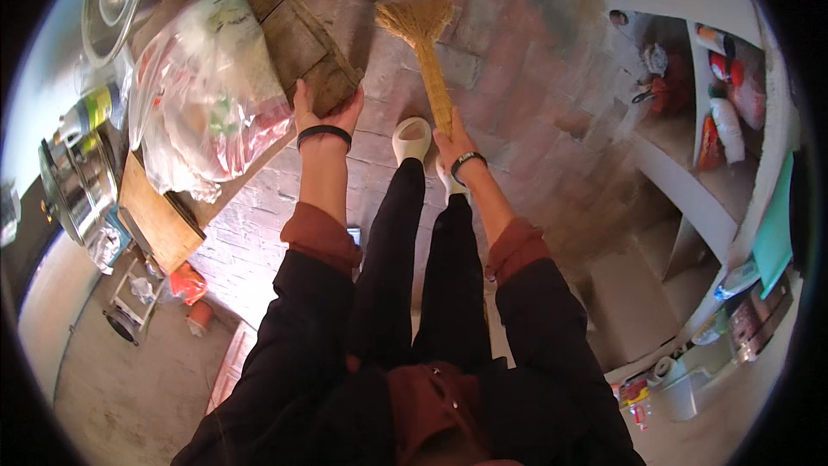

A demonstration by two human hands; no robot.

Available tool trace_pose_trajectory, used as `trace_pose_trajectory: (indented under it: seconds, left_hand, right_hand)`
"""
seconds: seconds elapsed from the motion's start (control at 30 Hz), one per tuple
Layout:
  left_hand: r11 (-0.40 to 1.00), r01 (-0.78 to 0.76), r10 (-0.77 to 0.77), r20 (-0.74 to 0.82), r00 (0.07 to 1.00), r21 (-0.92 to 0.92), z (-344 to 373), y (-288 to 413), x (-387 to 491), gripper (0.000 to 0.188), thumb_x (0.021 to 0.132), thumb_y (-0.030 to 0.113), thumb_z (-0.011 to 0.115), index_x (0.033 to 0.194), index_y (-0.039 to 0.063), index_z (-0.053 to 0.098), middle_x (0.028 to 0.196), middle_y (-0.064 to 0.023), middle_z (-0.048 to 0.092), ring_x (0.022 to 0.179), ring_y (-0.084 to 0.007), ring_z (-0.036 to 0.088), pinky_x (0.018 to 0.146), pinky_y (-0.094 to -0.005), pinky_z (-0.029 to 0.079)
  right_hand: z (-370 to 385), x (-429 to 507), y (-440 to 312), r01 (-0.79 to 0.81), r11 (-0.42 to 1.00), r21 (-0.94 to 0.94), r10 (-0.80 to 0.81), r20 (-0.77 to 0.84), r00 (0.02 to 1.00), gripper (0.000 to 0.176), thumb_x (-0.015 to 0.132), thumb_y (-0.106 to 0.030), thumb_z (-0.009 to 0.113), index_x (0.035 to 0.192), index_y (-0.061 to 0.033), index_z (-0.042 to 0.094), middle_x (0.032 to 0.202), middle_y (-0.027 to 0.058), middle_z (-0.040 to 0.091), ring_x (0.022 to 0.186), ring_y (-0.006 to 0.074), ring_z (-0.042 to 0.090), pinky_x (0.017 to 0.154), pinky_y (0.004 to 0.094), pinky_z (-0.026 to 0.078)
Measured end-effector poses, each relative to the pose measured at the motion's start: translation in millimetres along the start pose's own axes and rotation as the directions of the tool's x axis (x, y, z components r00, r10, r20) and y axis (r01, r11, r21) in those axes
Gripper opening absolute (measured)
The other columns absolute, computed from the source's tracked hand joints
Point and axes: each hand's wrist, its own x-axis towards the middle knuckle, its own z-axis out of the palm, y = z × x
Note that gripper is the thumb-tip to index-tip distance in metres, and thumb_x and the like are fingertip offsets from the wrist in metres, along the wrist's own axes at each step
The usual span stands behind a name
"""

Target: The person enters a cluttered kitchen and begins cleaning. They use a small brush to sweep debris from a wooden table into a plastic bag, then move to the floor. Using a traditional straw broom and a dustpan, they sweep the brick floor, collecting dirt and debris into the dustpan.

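Observation:
My right hand (pixel 458 142) is wrapped around the lower handle of a straw hand broom (pixel 428 65). The broom's bristles fan out away from me, over the brick floor (pixel 491 103). On the other side, my left hand (pixel 328 113) clasps the near corner of a worn wooden tabletop (pixel 288 39), thumb on one side and fingers on the other. Beside that hand, a clear plastic bag (pixel 200 97) with pale and reddish contents lies on the wood. What exactly fills the bag is hard to tell.
A metal pot with a glass lid (pixel 81 184) and a wooden board (pixel 155 213) are at the left. White shelving (pixel 686 200) with bagged and packaged goods lines the right. A red plastic bag (pixel 187 283) is at lower left. My pale slippers (pixel 412 136) are on the floor.

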Motion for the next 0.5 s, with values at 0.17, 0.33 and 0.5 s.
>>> trace_pose_trajectory:
  seconds: [0.17,0.33,0.5]
  left_hand:
    - [0.997,-0.051,0.058,-0.127,0.99,0.057,13.7,-5.5,-10.5,0.055,0.071,0.033,0.07,0.116,0.011,0.046,0.12,-0.014,0.041,0.113,-0.0305,0.036,0.094,-0.0505,0.032]
    - [0.99,-0.068,0.082,-0.114,0.99,0.125,14.0,-4.1,-13.4,0.06,0.068,0.033,0.073,0.116,0.01,0.047,0.118,-0.0114,0.045,0.111,-0.0291,0.039,0.095,-0.0507,0.032]
    - [0.976,-0.134,0.156,-0.124,0.98,0.171,17.8,-9.7,-13.5,0.062,0.071,0.038,0.068,0.119,0.008,0.044,0.121,-0.0129,0.045,0.113,-0.0311,0.039,0.096,-0.053,0.032]
  right_hand:
    - [20.1,7.1,8.3,-0.072,0.984,-0.164,0.074,0.01,0.997,0.069,0.083,-0.025,0.045,0.138,-0.0172,0.005,0.089,0.0269,0.057,0.072,0.0386,0.058,0.066,0.0447,0.045]
    - [13.4,-13.4,29.1,-0.034,0.969,-0.243,0.053,0.072,0.996,0.069,0.082,-0.022,0.046,0.138,-0.0158,0.005,0.086,0.0286,0.057,0.079,0.0424,0.056,0.069,0.0473,0.045]
    - [0.5,2.5,50.8,0.208,0.958,-0.198,-0.208,0.018,0.978,0.072,0.083,-0.025,0.048,0.137,-0.0169,0.001,0.081,0.0281,0.058,0.078,0.0426,0.056,0.069,0.0487,0.044]
